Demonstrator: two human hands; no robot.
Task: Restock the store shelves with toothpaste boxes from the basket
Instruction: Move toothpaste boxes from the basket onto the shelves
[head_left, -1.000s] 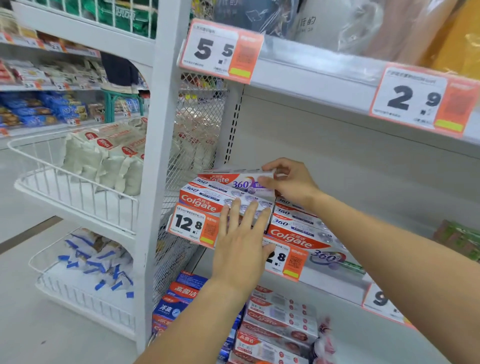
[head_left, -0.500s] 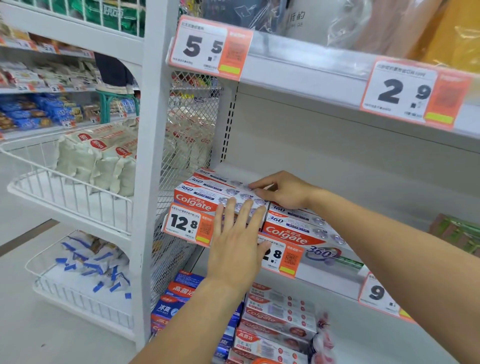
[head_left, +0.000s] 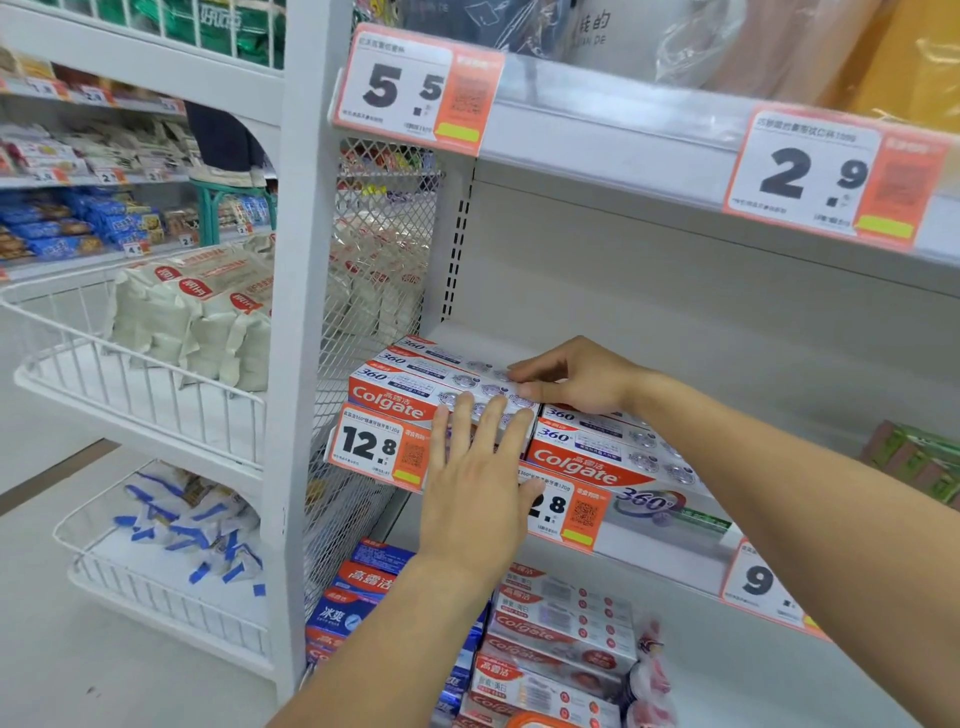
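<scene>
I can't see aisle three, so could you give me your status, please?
Left hand flat against Colgate stack. Right hand rests on top. Nothing blocking.

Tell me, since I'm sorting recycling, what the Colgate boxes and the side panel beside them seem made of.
Colgate boxes: apparently glossy printed cardboard, with crisp folded edges and a slight sheen. Side panel: seemingly white-coated metal mesh, with diamond openings that goods show through.
</scene>
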